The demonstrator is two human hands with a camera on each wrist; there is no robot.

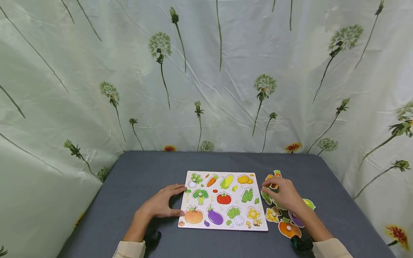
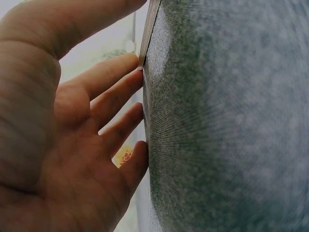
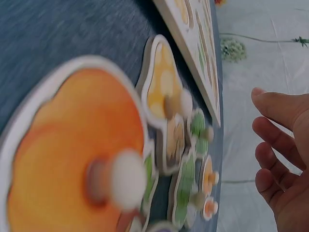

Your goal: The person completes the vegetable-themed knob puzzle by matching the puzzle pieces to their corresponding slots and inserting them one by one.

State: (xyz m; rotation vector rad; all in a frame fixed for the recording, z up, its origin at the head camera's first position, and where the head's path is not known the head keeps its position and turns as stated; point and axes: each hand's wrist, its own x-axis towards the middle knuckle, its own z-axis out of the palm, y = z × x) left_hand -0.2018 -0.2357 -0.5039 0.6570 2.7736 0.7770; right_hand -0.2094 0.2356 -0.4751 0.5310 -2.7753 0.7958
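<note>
A white vegetable puzzle board (image 1: 236,199) lies flat on the table. Knobs show on its broccoli (image 1: 198,193) and on the turnip (image 1: 192,184) above that. My left hand (image 1: 162,202) rests at the board's left edge, thumb and fingers extended and touching it. Over the loose pieces on the right hovers my right hand (image 1: 284,193), fingers loosely bent with nothing between them. Beneath and around it lie a mushroom piece (image 3: 161,87), a green vegetable piece (image 3: 186,183) and a pumpkin piece (image 3: 58,154), all with white knobs.
A purple eggplant piece (image 1: 297,220) and a yellow-green piece (image 1: 309,204) sit partly behind the right forearm. At the far end of the pile is a carrot piece (image 1: 277,173). The grey-blue table (image 1: 155,165) backs onto a dandelion-print curtain (image 1: 213,89).
</note>
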